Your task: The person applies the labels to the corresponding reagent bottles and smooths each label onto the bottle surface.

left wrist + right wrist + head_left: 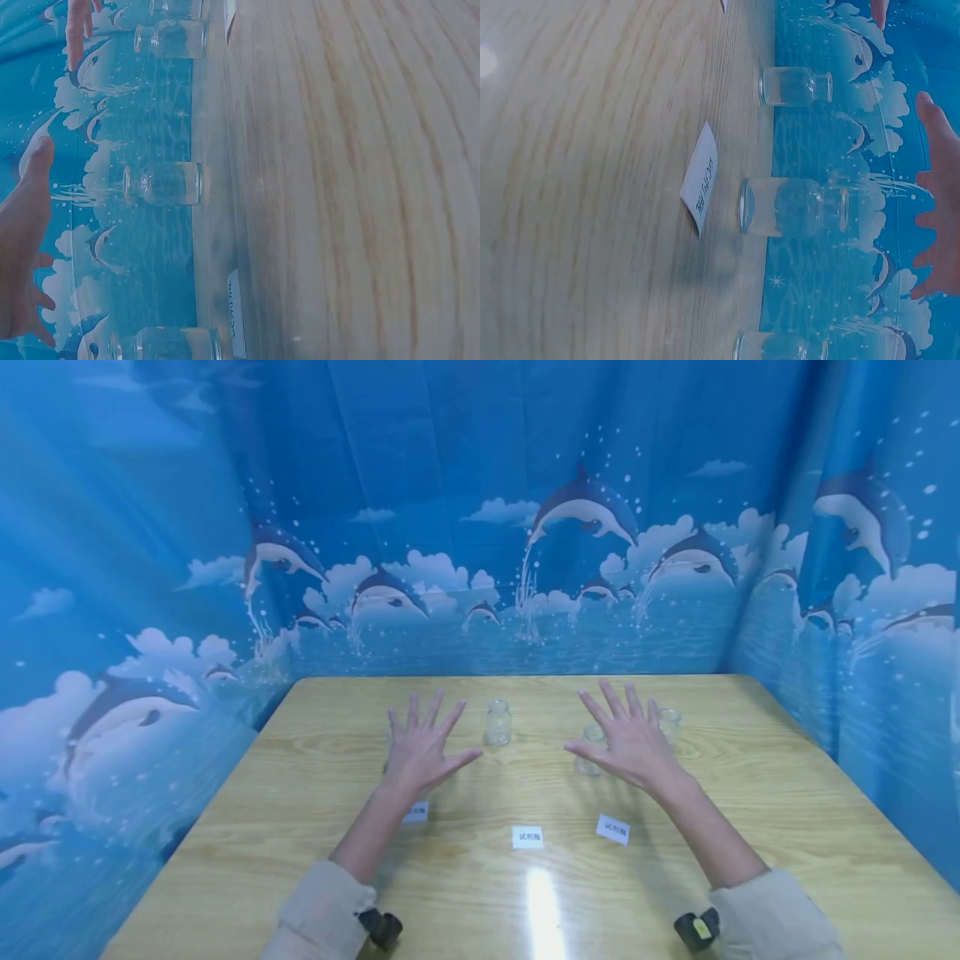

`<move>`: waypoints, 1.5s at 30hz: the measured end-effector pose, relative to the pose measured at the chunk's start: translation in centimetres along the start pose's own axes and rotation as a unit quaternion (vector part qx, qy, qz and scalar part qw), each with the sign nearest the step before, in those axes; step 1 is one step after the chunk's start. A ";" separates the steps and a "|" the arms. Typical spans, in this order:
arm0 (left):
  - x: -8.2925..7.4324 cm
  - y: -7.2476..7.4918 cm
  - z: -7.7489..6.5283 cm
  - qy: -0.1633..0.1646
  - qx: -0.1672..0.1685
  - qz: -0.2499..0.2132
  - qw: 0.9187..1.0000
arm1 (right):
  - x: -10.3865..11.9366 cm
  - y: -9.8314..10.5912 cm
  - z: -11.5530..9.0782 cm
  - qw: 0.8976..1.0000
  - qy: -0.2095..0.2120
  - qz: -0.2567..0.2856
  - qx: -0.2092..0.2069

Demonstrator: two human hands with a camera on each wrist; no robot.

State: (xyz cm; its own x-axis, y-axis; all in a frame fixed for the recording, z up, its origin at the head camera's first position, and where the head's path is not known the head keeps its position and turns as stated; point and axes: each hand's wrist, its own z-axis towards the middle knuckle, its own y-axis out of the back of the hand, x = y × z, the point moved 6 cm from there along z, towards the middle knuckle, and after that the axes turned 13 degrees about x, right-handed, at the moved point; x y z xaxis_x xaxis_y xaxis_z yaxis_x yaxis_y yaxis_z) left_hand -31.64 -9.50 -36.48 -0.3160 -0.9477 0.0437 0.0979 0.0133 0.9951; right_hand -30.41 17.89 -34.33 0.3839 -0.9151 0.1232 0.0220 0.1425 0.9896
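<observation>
Both hands are held up over the table with fingers spread, holding nothing. My left hand (417, 752) is in front of a glass bottle (169, 345) that it mostly hides in the head view. Between the hands, toward the back, a clear glass bottle (498, 723) stands upright. My right hand (636, 743) partly covers two more clear bottles, a nearer bottle (589, 764) by its thumb and a farther bottle (670, 723) past its fingers. In the right wrist view, the nearer bottle (791, 207) stands behind a paper label.
White paper labels with dark writing lie on the wooden table (465, 893): a left label (416, 812) partly behind the forearm, a middle label (527, 837) and a right label (613, 829). A blue dolphin-print curtain (450, 527) surrounds the table's back and sides.
</observation>
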 end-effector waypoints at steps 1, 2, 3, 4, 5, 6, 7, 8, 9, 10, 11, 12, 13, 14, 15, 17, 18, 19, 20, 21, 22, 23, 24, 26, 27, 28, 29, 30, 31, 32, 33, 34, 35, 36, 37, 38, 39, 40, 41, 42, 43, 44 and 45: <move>0.1 0.0 0.0 0.002 0.000 -0.001 1.000 | 0.1 0.0 0.1 1.000 0.001 0.000 0.001; 0.3 0.1 -0.1 0.003 0.000 -0.007 1.000 | 0.3 0.0 0.2 1.000 0.001 -0.002 0.003; 0.5 0.1 -0.1 0.004 -0.003 -0.011 1.000 | 0.5 0.0 0.4 1.000 0.002 -0.002 0.004; 0.7 0.2 -0.2 0.005 -0.004 -0.016 1.000 | 0.8 0.0 0.5 1.000 0.004 -0.002 0.005; 0.9 0.2 -0.2 0.008 -0.005 -0.021 1.000 | 1.0 -0.1 0.7 1.000 0.005 -0.002 0.006; 1.1 0.3 -0.3 0.009 -0.009 -0.028 1.000 | 1.3 -0.1 0.8 1.000 0.007 -0.002 0.008; 1.4 0.3 -0.4 0.010 -0.010 -0.034 0.999 | 1.6 -0.2 1.0 1.000 0.010 0.000 0.008; 1.6 0.3 -0.5 0.013 -0.012 -0.039 0.999 | 1.9 -0.2 1.1 1.000 0.012 0.000 0.007; 1.9 0.4 -0.6 0.015 -0.015 -0.043 0.999 | 2.3 -0.3 1.2 1.000 0.016 0.002 0.006; 2.2 0.4 -0.7 0.017 -0.018 -0.049 0.998 | 2.6 -0.4 1.4 1.000 0.020 0.003 0.004; 2.5 0.4 -0.8 0.019 -0.020 -0.052 0.998 | 3.0 -0.5 1.5 1.000 0.023 0.003 0.004; 2.8 0.5 -0.9 0.022 -0.022 -0.056 0.998 | 3.4 -0.6 1.7 1.000 0.027 0.003 0.002; 3.1 0.5 -1.0 0.024 -0.022 -0.061 0.998 | 3.8 -0.7 1.8 1.000 0.030 0.003 0.001; 3.4 0.5 -1.1 0.027 -0.022 -0.070 0.997 | 4.3 -0.8 2.0 0.999 0.033 0.003 0.002; 3.7 0.5 -1.2 0.030 -0.021 -0.078 0.996 | 4.7 -0.9 2.2 0.999 0.037 0.003 0.002; 4.4 0.4 -1.4 0.034 -0.017 -0.095 0.995 | 5.7 -1.2 2.6 0.999 0.044 0.004 0.005; 4.8 0.3 -1.5 0.035 -0.016 -0.104 0.994 | 6.2 -1.4 2.8 0.999 0.048 0.006 0.005; 5.2 0.3 -1.7 0.036 -0.015 -0.116 0.993 | 6.7 -1.6 3.1 0.999 0.052 0.006 0.007; 5.6 0.2 -1.8 0.036 -0.014 -0.125 0.991 | 7.1 -1.7 3.3 0.998 0.057 0.007 0.007; 6.0 0.1 -1.9 0.035 -0.016 -0.134 0.990 | 7.6 -1.9 3.6 0.998 0.061 0.008 0.007; 6.5 -0.1 -2.1 0.033 -0.018 -0.142 0.989 | 8.1 -2.1 3.8 0.998 0.065 0.011 0.008; 6.9 -0.2 -2.2 0.030 -0.021 -0.149 0.988 | 8.5 -2.3 4.1 0.998 0.069 0.011 0.009; 7.3 -0.3 -2.4 0.026 -0.025 -0.158 0.987 | 9.0 -2.5 4.3 0.997 0.073 0.012 0.009; 8.0 -0.6 -2.7 0.017 -0.034 -0.177 0.983 | 10.0 -2.9 4.9 0.997 0.081 0.015 0.010; 8.4 -0.7 -2.8 0.013 -0.038 -0.187 0.982 | 10.4 -3.2 5.2 0.996 0.085 0.016 0.011; 8.7 -0.9 -2.9 0.008 -0.043 -0.195 0.980 | 10.9 -3.4 5.4 0.996 0.091 0.017 0.011; 9.0 -1.1 -2.9 0.004 -0.047 -0.206 0.977 | 11.4 -3.7 5.7 0.995 0.095 0.016 0.011; 9.3 -1.2 -3.0 0.001 -0.050 -0.216 0.975 | 11.9 -3.9 5.9 0.995 0.101 0.018 0.011; 9.5 -1.4 -3.0 0.000 -0.053 -0.225 0.973 | 12.3 -4.1 6.2 0.994 0.106 0.018 0.011; 9.8 -1.6 -3.1 -0.001 -0.053 -0.233 0.971 | 12.8 -4.3 6.5 0.994 0.110 0.017 0.010; 10.0 -1.8 -3.1 -0.002 -0.053 -0.241 0.969 | 13.3 -4.5 6.8 0.993 0.114 0.019 0.010; 10.2 -2.1 -3.1 -0.001 -0.050 -0.248 0.967 | 13.7 -4.7 7.1 0.993 0.117 0.020 0.010; 10.5 -2.4 -3.1 0.000 -0.047 -0.256 0.966 | 14.2 -4.9 7.5 0.993 0.119 0.021 0.011; 10.7 -2.7 -3.1 0.001 -0.043 -0.263 0.964 | 14.6 -5.0 7.8 0.992 0.121 0.023 0.009; 10.9 -3.0 -3.2 0.002 -0.039 -0.271 0.962 | 15.0 -5.2 8.1 0.992 0.122 0.025 0.008; 11.1 -3.2 -3.2 0.002 -0.034 -0.280 0.959 | 15.4 -5.4 8.4 0.992 0.122 0.029 0.008; 11.2 -3.5 -3.1 0.000 -0.031 -0.288 0.957 | 15.8 -5.7 8.7 0.992 0.122 0.035 0.009; 11.4 -3.8 -3.1 -0.001 -0.027 -0.297 0.955 | 16.1 -6.0 9.1 0.992 0.120 0.039 0.011; 11.6 -4.1 -3.1 -0.002 -0.025 -0.306 0.952 | 16.4 -6.2 9.4 0.992 0.119 0.046 0.013; 11.7 -4.3 -3.1 -0.005 -0.024 -0.319 0.948 | 16.7 -6.6 9.8 0.991 0.119 0.054 0.013; 11.9 -4.5 -3.0 -0.006 -0.023 -0.337 0.941 | 17.0 -6.9 10.1 0.991 0.119 0.063 0.016; 12.1 -4.7 -3.0 -0.008 -0.025 -0.359 0.933 | 17.2 -7.2 10.4 0.990 0.119 0.071 0.018; 12.3 -5.0 -2.9 -0.013 -0.029 -0.380 0.925 | 17.5 -7.4 10.7 0.990 0.119 0.078 0.020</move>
State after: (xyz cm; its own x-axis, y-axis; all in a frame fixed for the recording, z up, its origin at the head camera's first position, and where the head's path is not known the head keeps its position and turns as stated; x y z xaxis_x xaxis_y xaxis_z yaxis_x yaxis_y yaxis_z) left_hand -33.25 -22.14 -41.15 -0.3364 -0.6690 -0.6628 -0.1108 -0.6708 0.7333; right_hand -33.72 -3.19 -38.74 0.5859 -0.7680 0.2586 -0.0891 0.2562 0.9625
